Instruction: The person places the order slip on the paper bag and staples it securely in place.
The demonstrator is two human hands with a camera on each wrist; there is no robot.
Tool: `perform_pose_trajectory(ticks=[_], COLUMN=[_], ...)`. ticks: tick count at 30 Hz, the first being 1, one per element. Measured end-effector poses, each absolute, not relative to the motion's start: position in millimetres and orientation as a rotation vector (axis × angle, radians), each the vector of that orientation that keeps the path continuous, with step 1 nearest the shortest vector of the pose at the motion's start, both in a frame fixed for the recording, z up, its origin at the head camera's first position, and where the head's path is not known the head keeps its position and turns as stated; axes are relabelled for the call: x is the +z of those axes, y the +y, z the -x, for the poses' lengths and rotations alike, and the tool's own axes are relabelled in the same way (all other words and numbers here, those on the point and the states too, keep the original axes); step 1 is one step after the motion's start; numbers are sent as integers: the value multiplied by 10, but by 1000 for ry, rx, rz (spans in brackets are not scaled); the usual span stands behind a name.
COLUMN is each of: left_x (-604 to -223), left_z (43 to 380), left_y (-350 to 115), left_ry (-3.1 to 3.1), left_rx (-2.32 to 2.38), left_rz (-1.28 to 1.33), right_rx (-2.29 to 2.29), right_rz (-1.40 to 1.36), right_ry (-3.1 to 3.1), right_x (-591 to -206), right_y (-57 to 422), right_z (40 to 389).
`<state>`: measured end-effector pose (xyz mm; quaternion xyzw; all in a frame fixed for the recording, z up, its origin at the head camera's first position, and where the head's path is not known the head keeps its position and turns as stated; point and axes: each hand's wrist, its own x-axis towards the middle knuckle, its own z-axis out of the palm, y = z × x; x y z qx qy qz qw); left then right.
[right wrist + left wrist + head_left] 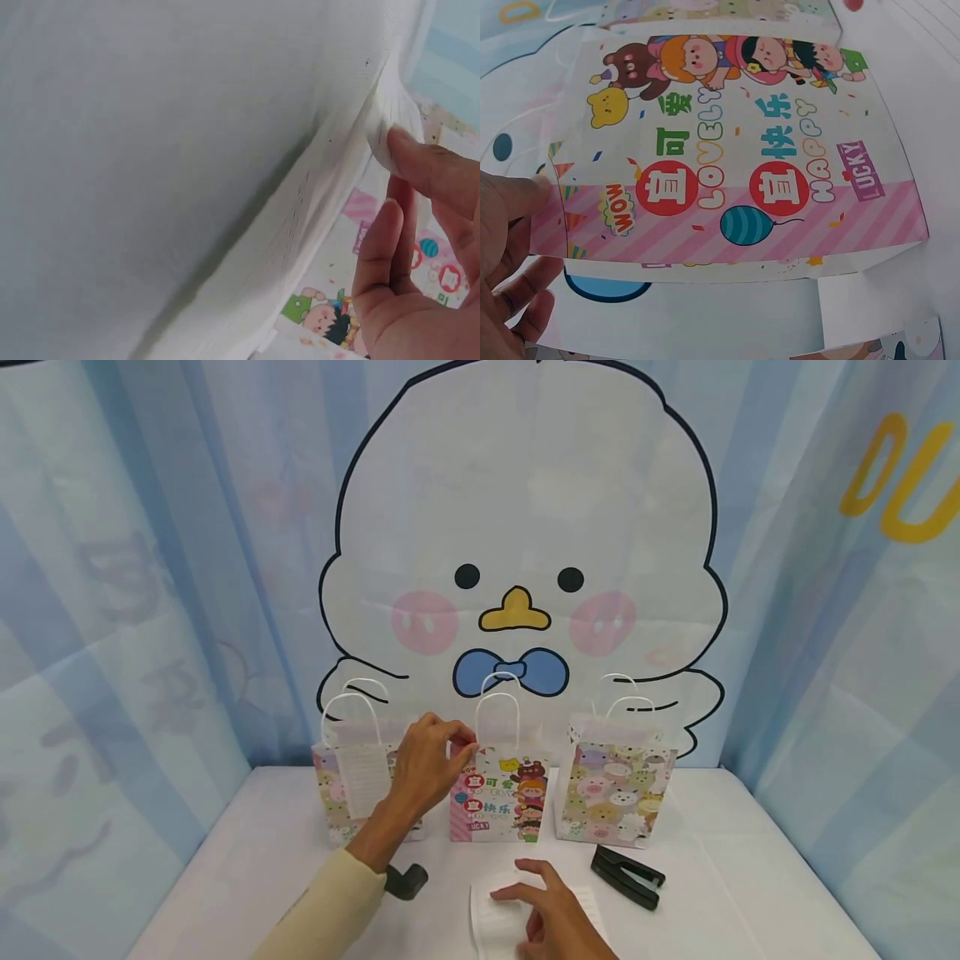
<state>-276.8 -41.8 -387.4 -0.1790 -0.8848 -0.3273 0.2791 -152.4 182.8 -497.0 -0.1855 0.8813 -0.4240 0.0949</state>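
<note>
In the head view, my left hand [429,760] pinches the upper left edge of the middle paper gift bag [497,806], which stands upright with white handles. The left wrist view shows the thumb [525,196] on the bag's printed front and the other fingers behind its side. Low in the head view, my right hand [558,914] is over white lined paper [491,927] on the table. Seen from the right wrist, its thumb and a finger pinch a raised edge of that paper [386,154]; part of the finger is hidden.
A patterned gift bag [333,793] with lined paper [366,781] on its front stands at left, another gift bag [617,797] at right. A black stapler [628,877] lies right of the paper. A black object [407,882] shows beside the left forearm.
</note>
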Motion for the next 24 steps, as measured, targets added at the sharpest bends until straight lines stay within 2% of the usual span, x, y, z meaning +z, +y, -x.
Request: perform_pose_trajectory(ticks=[8,24], left_x=[-3872,-3881], left_z=[2772,2777], left_y=[-399,-409], left_ry=[-2361,-2367], left_rx=[-876,-870], left_rz=[479,475], right_rx=[-1228,-1431], right_rz=[429,527], right_ry=[2650,2777], right_x=[-4927,-4751], right_y=[1838,1837], right_z=[1546,1556])
